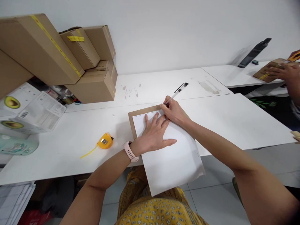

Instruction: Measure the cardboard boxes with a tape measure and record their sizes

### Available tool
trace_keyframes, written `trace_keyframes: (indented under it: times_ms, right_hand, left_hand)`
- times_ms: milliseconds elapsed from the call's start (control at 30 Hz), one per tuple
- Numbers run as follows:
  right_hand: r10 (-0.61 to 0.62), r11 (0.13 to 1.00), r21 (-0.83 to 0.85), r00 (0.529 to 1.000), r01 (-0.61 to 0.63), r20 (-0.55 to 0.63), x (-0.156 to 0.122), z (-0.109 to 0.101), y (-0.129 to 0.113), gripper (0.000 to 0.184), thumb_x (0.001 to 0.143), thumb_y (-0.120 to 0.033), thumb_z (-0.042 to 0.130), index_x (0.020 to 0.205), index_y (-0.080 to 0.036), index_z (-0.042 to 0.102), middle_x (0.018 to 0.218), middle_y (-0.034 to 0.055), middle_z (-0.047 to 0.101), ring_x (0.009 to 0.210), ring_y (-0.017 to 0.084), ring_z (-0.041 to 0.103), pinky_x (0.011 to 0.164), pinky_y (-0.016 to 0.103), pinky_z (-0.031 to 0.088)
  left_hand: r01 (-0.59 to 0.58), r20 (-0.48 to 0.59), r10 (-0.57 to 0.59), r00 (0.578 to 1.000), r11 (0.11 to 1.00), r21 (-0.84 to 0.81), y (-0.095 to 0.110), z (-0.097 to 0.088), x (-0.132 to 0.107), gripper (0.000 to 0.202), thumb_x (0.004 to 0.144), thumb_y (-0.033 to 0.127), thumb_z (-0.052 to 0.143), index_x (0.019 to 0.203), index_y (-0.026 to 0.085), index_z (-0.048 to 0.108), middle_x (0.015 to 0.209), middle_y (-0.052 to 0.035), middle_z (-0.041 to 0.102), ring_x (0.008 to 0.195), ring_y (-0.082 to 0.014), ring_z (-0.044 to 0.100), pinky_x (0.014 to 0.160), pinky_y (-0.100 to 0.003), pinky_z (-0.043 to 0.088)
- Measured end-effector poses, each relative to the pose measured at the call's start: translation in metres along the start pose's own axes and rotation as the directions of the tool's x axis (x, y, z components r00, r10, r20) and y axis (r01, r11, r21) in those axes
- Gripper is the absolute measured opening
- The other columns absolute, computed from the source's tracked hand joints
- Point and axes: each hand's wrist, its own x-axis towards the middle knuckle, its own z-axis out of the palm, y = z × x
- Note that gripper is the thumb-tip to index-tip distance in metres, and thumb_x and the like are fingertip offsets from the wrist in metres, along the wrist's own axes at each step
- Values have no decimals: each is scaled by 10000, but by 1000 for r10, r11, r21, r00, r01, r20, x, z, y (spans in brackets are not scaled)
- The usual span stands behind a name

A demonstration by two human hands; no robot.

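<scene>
A sheet of white paper [173, 165] lies on a flat brown cardboard box [132, 125], its lower end hanging past the table edge. Small handwriting runs along the top of the sheet. My left hand [154, 132] rests flat on the paper with fingers spread, a pink watch band [128, 151] on its wrist. In my right hand [174, 111] is a pen [178, 90] with a clear barrel and black cap end, its tip close to the end of the writing. A yellow tape measure [105, 141] sits left of the paper, a short length of tape pulled out.
Cardboard boxes [93, 87] are stacked at the back left, beside a white carton with avocado pictures [30, 109] and a mint-green bottle [18, 145]. At the right, a dark bottle [254, 53] stands near another person's hand [282, 72] on a small box [267, 70].
</scene>
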Motion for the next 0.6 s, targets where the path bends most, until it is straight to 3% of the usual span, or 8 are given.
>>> trace_keyframes:
  times_ms: [600]
  right_hand:
    - [2,999,39,1000,-1,-13,3,2,8,134,870,-346,505,799,-268,422,619,-43,497,542,165,464,556,319,350]
  left_hand:
    - [-1,-11,0,1000,1000,-3,-1,2,0,827,928,721,504,1559,208,354,1675,-171,306,1576,-454,109,1188,-787,19]
